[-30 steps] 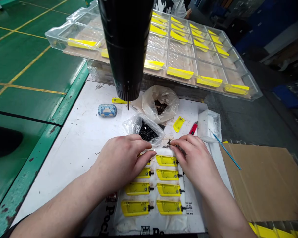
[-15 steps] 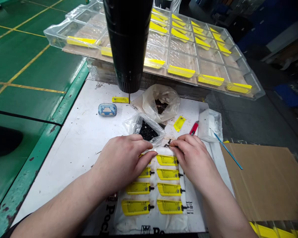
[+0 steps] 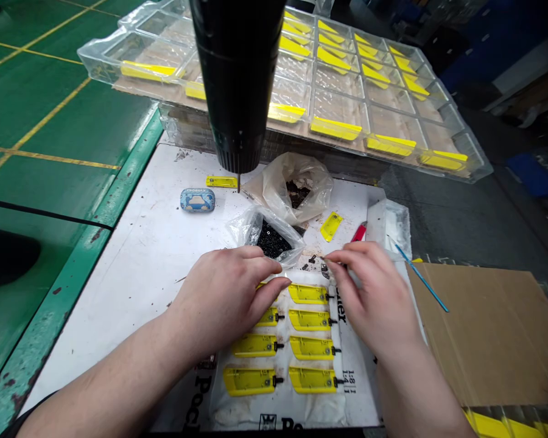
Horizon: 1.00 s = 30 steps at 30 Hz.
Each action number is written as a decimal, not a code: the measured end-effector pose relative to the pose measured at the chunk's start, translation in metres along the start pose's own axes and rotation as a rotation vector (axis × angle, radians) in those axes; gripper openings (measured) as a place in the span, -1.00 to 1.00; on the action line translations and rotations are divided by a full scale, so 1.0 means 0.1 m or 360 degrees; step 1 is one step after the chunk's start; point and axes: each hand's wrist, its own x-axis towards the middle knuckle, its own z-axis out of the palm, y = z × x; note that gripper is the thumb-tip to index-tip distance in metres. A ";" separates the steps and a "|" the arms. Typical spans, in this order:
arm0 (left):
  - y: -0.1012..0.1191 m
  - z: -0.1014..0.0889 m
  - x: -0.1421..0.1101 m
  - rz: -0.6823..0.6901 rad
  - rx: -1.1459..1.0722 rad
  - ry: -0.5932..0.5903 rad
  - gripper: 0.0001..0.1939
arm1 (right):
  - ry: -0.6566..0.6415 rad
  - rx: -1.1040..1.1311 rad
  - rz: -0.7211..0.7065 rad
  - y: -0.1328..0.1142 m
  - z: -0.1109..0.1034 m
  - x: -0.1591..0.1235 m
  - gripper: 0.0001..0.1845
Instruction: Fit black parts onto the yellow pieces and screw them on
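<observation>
My left hand point(image 3: 237, 286) rests over the upper left of a white padded sheet point(image 3: 283, 409). Its thumb and index finger are apart, with a bit of yellow showing between them; the other fingers are hidden. Yellow plastic pieces point(image 3: 311, 348) lie on the sheet in two columns, most with a small black part at the right end. My right hand point(image 3: 374, 292) is raised to the right of them, thumb and index fingertips pinched together. Whatever is in that pinch is too small to make out. Small dark parts point(image 3: 311, 260) lie scattered just left of these fingertips.
A black power screwdriver point(image 3: 237, 91) hangs point-down ahead. Behind my hands are a bag of black small parts point(image 3: 274, 239), a bag of brown parts point(image 3: 298, 193), a blue case point(image 3: 197, 200) and a red cutter point(image 3: 359, 232). A clear compartment tray point(image 3: 338, 97) holds yellow pieces.
My right hand has lifted away from the small dark parts and shifted slightly right, its fingertips pinched. My left hand has stayed in place.
</observation>
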 end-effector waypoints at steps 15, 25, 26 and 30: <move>-0.05 0.06 -0.01 0.0090 -0.0011 0.0124 -0.68 | -0.0253 -0.0201 0.0131 0.20 0.01 -0.04 -0.83; -0.03 0.05 -0.01 0.0053 0.0004 0.0073 -0.67 | -0.0396 -0.0256 0.0065 0.20 0.14 0.01 -0.81; -0.02 0.04 0.00 0.0044 0.0006 0.0059 -0.67 | -0.0392 -0.0268 0.0058 0.20 0.15 0.02 -0.81; 0.01 0.02 0.01 0.0025 0.0011 0.0016 -0.67 | -0.0385 -0.0310 0.0027 0.20 0.16 0.01 -0.80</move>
